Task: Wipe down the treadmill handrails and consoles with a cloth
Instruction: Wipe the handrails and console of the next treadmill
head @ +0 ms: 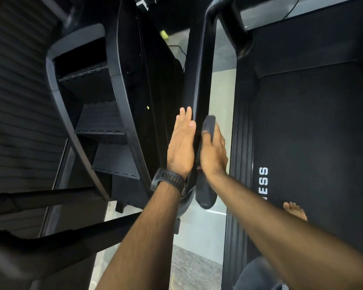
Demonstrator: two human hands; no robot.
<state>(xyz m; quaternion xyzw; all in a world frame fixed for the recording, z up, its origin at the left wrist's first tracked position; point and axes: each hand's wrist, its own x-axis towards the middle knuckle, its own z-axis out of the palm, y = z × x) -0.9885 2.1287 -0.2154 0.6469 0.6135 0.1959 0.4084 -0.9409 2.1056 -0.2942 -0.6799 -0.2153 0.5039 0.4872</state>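
Note:
A black treadmill handrail [201,65] runs from the top of the view down to between my two hands. My left hand [181,143], with a black watch on its wrist, lies flat and open against the rail's left side. My right hand [213,150] presses a dark grey cloth [209,124] against the rail's right side. The cloth sticks out above my fingers, and its lower end hangs below my wrist. The treadmill belt [312,132] with white lettering lies to the right.
A black stair-climber machine [105,122] with ridged steps stands close on the left. A strip of pale floor [220,97] shows between the two machines. My bare foot [294,210] rests on the belt. A cable [181,53] trails on the floor at the top.

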